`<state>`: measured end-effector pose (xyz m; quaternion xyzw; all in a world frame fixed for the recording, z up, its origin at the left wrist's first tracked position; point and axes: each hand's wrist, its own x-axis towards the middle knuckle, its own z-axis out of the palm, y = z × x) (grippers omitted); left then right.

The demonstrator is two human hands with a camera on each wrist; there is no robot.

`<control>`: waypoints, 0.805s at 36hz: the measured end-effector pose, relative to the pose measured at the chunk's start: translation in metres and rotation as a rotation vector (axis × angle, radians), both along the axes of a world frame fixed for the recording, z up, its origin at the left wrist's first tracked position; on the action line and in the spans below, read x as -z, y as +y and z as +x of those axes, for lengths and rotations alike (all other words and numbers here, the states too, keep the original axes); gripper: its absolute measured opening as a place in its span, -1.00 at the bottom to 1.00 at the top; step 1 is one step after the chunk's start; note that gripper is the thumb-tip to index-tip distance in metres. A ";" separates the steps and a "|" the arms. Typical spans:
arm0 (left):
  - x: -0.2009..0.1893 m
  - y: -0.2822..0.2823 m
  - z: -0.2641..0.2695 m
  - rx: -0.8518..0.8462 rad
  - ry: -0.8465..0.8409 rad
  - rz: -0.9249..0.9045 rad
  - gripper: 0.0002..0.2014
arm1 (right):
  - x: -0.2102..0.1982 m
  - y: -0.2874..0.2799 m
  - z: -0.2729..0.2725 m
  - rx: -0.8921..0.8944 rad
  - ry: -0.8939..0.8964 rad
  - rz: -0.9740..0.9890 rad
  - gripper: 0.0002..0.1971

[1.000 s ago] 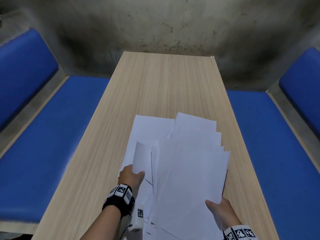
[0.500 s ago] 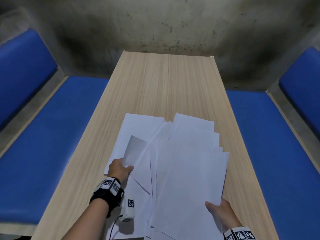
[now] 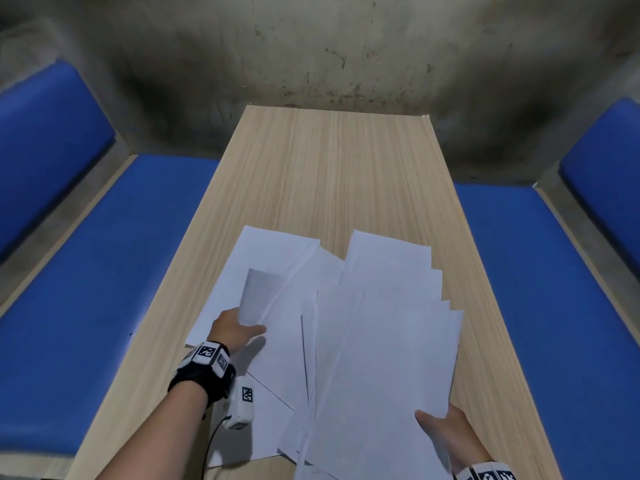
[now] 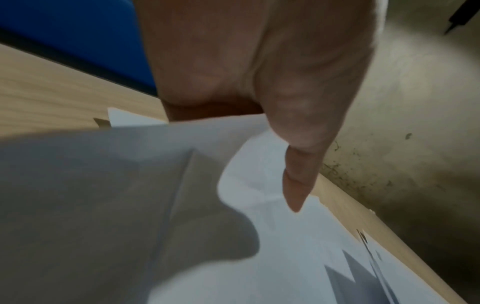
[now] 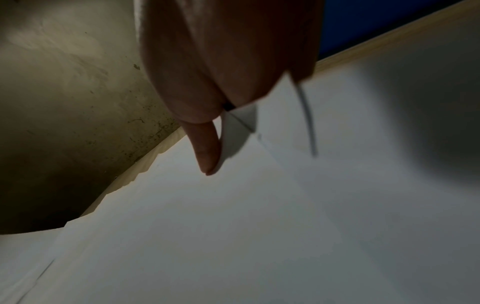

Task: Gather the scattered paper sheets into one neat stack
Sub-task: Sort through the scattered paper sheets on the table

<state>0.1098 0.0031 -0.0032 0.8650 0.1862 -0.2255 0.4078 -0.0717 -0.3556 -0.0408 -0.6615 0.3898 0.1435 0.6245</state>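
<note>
Plain white rectangular paper sheets [image 3: 363,341] lay fanned, overlapping; left hand [image 3: 232,329] pinched one curled sheet [image 3: 258,296], right hand [image 3: 446,432] gripped the fan's corner.

Head view: high above, facing forward and down the wooden table [image 3: 332,188]. Left wrist view: very close, looking past the thumb [image 4: 296,181]. Right wrist view: equally close. Shared by all: white paper sheets [image 3: 381,358] beneath the fingers.

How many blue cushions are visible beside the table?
4: left seat cushion, left back cushion, right seat cushion, right back cushion. More may lie outside the view.
</note>
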 end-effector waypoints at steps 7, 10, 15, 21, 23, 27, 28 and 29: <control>0.011 -0.021 -0.007 0.004 -0.027 0.169 -0.64 | 0.001 -0.001 0.000 -0.002 0.015 0.016 -0.82; 0.014 -0.020 -0.009 0.028 -0.061 0.267 -0.76 | 0.001 -0.002 0.000 -0.022 0.022 0.006 -0.84; 0.015 -0.010 -0.003 0.010 -0.103 0.193 -0.87 | -0.002 0.000 0.000 -0.020 0.010 0.006 -0.81; 0.013 0.006 0.014 0.187 -0.065 0.224 -0.82 | 0.001 -0.002 0.000 -0.020 0.037 0.008 -0.74; 0.012 0.008 0.017 0.225 -0.100 0.252 -0.80 | 0.002 -0.002 0.000 -0.025 0.045 0.000 -0.74; 0.010 0.005 0.019 0.296 -0.084 0.257 -0.85 | 0.005 -0.003 0.001 -0.025 0.044 -0.011 -0.78; 0.010 0.004 0.020 0.291 -0.065 0.253 -0.81 | 0.004 -0.003 0.000 -0.021 0.037 -0.006 -0.81; 0.013 0.004 0.021 0.277 -0.055 0.243 -0.73 | 0.005 -0.003 0.000 -0.019 0.036 -0.008 -0.82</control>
